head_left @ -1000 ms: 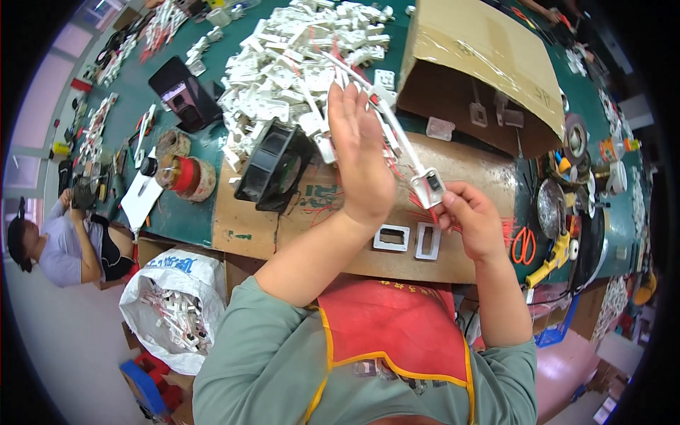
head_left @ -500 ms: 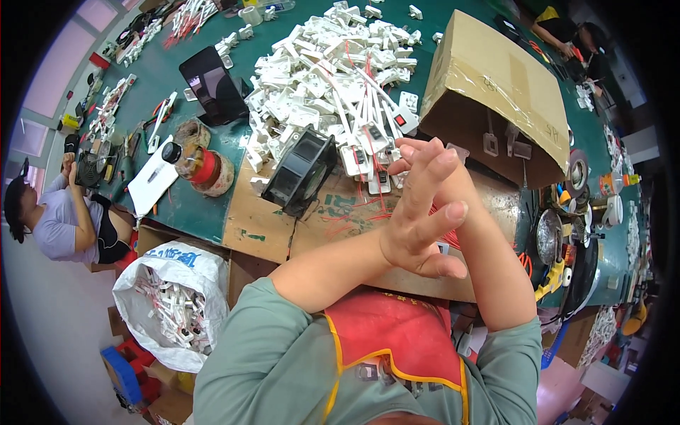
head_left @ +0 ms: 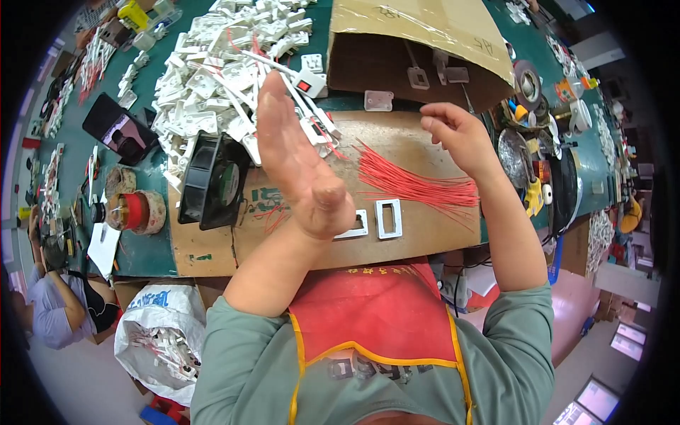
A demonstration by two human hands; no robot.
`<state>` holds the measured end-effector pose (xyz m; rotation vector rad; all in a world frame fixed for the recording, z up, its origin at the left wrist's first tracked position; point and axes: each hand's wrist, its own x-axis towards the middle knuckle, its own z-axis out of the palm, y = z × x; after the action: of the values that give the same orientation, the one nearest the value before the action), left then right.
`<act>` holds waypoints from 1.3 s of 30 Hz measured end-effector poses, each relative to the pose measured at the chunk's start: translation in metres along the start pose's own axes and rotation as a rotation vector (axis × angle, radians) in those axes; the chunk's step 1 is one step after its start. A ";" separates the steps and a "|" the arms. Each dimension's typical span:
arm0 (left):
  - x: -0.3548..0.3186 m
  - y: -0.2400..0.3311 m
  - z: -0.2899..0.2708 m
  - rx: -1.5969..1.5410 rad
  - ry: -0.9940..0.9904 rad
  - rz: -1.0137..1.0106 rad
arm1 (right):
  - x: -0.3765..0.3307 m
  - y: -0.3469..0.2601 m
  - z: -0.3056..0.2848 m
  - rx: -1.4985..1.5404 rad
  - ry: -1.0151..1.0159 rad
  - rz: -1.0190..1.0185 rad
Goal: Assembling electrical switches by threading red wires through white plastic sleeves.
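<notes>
My left hand (head_left: 303, 170) is raised over the cardboard work sheet (head_left: 283, 248), fingers stretched up and nothing in its grasp. Behind its wrist lies a white plastic frame (head_left: 353, 233), partly hidden. A second white rectangular frame (head_left: 389, 234) lies flat just right of it. A fanned bundle of thin red wires (head_left: 418, 183) rests across the sheet. Just beyond the wires' right end hovers my right hand (head_left: 460, 138), fingers loosely bent and apart, with nothing visible in them. A translucent plate (head_left: 378, 100) lies near the box opening.
A large heap of white plastic parts (head_left: 205, 85) covers the back left, with a black fan (head_left: 212, 180) before it. An open cardboard box (head_left: 425, 21) stands at the back. Tape rolls (head_left: 527, 81) and tools crowd the right. Below left is a white sack (head_left: 159, 319); another person (head_left: 57, 308) sits beyond.
My hands, crossed or overlapping before, have come apart: the left to the left, the right to the right. The view has shifted rightward, exposing the red wires and white frames.
</notes>
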<state>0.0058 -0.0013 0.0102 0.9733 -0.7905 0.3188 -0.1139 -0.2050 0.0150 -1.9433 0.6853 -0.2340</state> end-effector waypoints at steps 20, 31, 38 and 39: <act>-0.027 0.017 0.016 0.067 -0.911 0.291 | -0.045 0.003 0.026 -0.434 -0.072 -0.404; -0.025 0.014 0.015 0.081 -0.878 0.279 | 0.048 -0.035 0.089 -0.655 -0.307 -0.720; -0.025 0.012 0.016 0.084 -0.838 0.275 | 0.065 -0.033 0.090 -0.698 -0.341 -0.666; -0.025 0.012 0.016 0.084 -0.837 0.274 | 0.065 -0.029 0.090 -0.709 -0.297 -0.660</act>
<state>-0.0257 -0.0058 0.0044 1.0811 -1.6925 0.1696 -0.0099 -0.1628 -0.0097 -2.7733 -0.1284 -0.0975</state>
